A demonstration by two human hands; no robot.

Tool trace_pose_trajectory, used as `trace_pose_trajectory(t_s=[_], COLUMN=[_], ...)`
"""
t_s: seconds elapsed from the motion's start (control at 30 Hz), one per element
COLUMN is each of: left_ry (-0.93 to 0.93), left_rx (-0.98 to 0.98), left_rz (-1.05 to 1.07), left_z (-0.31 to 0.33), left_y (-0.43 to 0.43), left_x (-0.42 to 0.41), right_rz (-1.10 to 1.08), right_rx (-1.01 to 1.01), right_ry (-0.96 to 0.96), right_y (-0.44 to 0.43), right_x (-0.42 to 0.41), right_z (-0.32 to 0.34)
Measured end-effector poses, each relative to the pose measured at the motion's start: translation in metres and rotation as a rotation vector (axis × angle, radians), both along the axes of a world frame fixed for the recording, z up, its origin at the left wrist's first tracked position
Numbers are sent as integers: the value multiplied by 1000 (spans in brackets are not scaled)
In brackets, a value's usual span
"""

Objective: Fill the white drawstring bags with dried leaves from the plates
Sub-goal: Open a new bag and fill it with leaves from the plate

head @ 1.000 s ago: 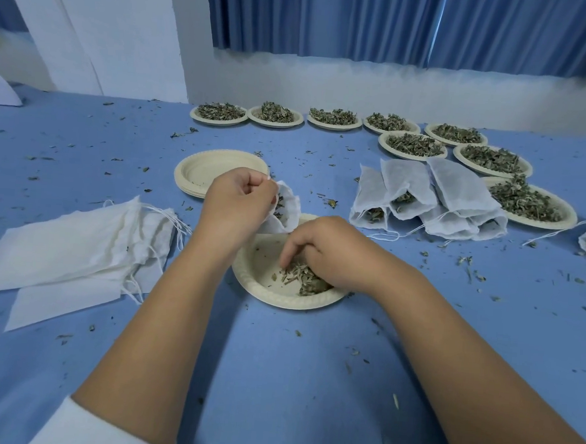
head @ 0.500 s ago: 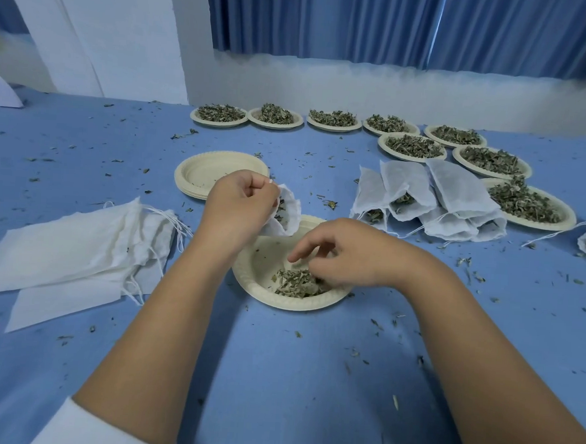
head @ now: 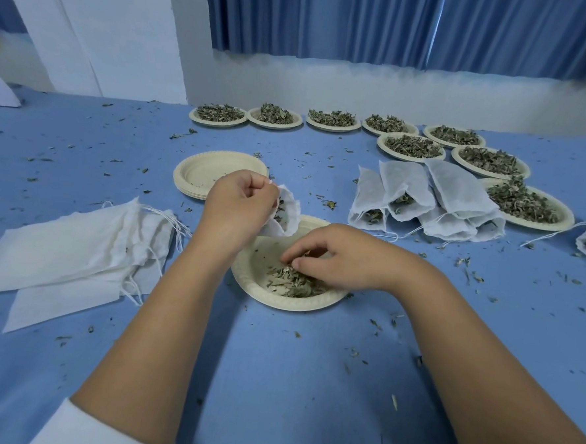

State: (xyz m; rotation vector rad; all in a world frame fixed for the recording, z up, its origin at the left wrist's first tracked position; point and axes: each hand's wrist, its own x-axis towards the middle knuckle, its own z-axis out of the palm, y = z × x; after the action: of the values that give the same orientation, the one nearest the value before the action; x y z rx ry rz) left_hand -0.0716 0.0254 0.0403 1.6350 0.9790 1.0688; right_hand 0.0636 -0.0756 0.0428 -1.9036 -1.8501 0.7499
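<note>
Two hands at one plate. The left hand [head: 241,208] has thumb and fingers curled on the rim of a white drawstring bag [head: 287,214], pinching the mouth so it hangs open and tilted toward the other hand. The bag sits just above the far edge of the near plate [head: 290,305], with some leaf already showing inside. It is held there, I judge, so that spills drop back onto the plate and not the blue table [head: 275,375] (well littered with crumbs anyway).

The right hand [head: 337,259] is palm-down in the plate, fingers bent, thumb closed against fingertips on a pinch of dried leaves [head: 294,283]. How much it has is hidden under the hand. The carry from pile to bag mouth is short, which is likely the reason for the bag's position.

The layout reads as a line of work:
- empty bags [head: 77,253] lie flat in a stack at left, near the left hand
- filled bags [head: 423,199] are heaped at right, against a loaded plate
- spent plates [head: 198,171] are stacked beyond the left hand
- full plates [head: 274,114] are ranged along the back and right

Only a small remnant of leaf lies in the near plate, so this bag is probably close to done.
</note>
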Motion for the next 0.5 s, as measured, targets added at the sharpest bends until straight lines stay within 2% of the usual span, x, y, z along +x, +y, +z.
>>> trace_pose_trajectory(t_s=[0.17,0.5], left_ry=[-10,-15], left_rx=[1,7], left_rz=[-7,-15], left_z=[0,-1], left_y=[0,1], left_x=[0,0], right_rz=[60,152], right_rx=[-41,129], right_ry=[-84,-201], right_y=[0,11], right_x=[0,-18], right_z=[-1,-17])
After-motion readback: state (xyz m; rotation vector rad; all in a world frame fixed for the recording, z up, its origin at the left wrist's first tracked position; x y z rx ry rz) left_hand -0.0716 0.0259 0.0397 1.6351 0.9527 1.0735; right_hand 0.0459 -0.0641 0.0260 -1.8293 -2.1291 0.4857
